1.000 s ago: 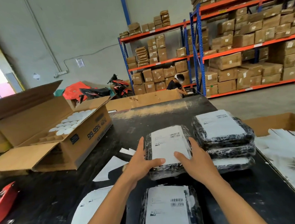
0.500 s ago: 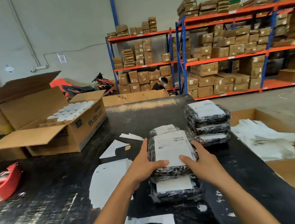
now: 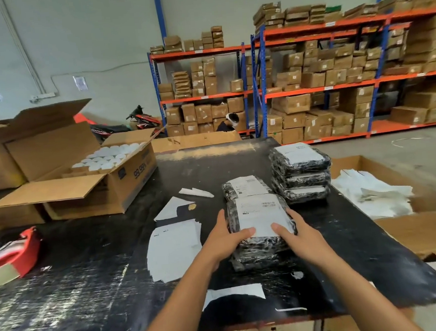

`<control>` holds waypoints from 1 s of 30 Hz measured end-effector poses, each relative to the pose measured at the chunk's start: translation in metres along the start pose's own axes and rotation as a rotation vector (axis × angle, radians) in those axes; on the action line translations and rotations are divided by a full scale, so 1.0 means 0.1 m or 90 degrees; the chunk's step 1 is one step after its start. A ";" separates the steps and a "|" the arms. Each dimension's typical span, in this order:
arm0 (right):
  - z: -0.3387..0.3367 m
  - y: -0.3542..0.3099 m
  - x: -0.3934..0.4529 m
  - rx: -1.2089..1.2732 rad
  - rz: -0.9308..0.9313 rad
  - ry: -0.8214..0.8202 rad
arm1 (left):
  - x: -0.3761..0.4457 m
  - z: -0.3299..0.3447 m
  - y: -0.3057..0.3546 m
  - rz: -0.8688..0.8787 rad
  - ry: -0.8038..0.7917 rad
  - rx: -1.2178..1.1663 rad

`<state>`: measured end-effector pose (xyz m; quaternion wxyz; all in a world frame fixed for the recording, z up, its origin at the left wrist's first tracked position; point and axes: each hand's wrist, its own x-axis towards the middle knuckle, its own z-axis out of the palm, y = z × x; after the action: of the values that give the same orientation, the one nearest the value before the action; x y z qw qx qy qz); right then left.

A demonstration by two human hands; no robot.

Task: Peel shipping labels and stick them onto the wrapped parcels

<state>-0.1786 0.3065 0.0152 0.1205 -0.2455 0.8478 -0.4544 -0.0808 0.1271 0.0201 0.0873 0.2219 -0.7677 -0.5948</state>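
Near the tabletop's (image 3: 349,259) front edge, the left hand (image 3: 225,239) and right hand (image 3: 299,236) clasp a black-wrapped parcel (image 3: 259,243) from either side, thumbs pressing on its white shipping label (image 3: 262,214), which carries a barcode too blurred to read. It sits atop another parcel. Behind it lies a labelled parcel (image 3: 244,188); right of that, a three-high stack (image 3: 301,174). Left, an open carton (image 3: 131,177) reads "99.99%".
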 end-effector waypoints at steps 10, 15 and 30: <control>0.16 -0.60 0.04 -0.157 -0.229 0.059 | -0.07 -0.69 -0.11 0.064 0.134 0.336; 0.75 -1.01 0.20 -0.042 -0.277 -0.042 | 0.06 -1.14 -0.37 0.032 0.326 0.424; 1.81 -1.19 0.94 -0.236 -0.095 -0.134 | 0.47 -1.69 -0.81 -0.132 0.268 0.344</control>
<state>-0.1445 0.0733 0.0150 0.1273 -0.3714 0.8790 -0.2706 -0.0362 -0.0578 -0.0158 0.1209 0.4315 -0.8357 -0.3174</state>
